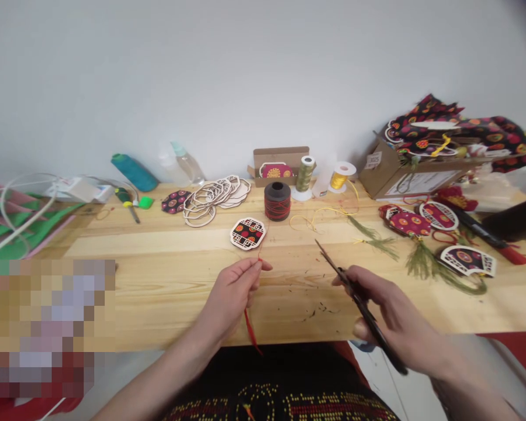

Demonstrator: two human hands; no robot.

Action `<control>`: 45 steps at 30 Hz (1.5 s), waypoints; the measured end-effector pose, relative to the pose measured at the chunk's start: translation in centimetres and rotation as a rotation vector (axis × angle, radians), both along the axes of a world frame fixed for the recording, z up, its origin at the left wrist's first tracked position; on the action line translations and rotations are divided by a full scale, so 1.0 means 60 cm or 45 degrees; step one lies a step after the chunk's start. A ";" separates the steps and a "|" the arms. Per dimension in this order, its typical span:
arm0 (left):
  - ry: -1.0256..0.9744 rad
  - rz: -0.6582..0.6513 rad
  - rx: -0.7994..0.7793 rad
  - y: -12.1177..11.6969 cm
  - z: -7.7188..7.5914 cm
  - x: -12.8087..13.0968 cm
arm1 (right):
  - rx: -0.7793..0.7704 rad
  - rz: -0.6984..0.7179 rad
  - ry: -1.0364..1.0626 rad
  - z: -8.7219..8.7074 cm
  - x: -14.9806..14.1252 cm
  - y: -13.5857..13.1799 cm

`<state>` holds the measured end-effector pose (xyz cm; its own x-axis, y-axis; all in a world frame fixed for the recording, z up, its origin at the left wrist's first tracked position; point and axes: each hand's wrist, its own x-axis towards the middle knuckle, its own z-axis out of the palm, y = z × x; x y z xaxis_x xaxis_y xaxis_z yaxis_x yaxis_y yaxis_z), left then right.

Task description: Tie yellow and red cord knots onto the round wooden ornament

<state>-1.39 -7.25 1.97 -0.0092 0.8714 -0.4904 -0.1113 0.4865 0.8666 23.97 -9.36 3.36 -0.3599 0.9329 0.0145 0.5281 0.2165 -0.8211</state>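
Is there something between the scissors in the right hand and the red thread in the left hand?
Nothing visible stands in the way. Between the scissors in the right hand and the red thread pinched by the left hand, the view shows only the wooden table below, with small thread clippings.

Bright, even light, faint shadows (the frame's edges bow outward).

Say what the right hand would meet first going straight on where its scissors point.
The right hand's scissors would probably reach the loose yellow cord first; depth is unclear.
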 end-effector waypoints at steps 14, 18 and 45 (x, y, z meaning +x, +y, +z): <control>0.103 -0.180 0.119 -0.007 0.004 -0.006 | -0.593 0.625 -0.030 0.015 -0.079 0.097; 0.201 -0.242 0.186 -0.006 -0.004 -0.011 | -0.608 0.591 -0.039 0.007 -0.085 0.100; -0.280 0.199 0.135 -0.004 0.018 -0.027 | 0.181 0.192 -1.158 0.008 -0.018 0.029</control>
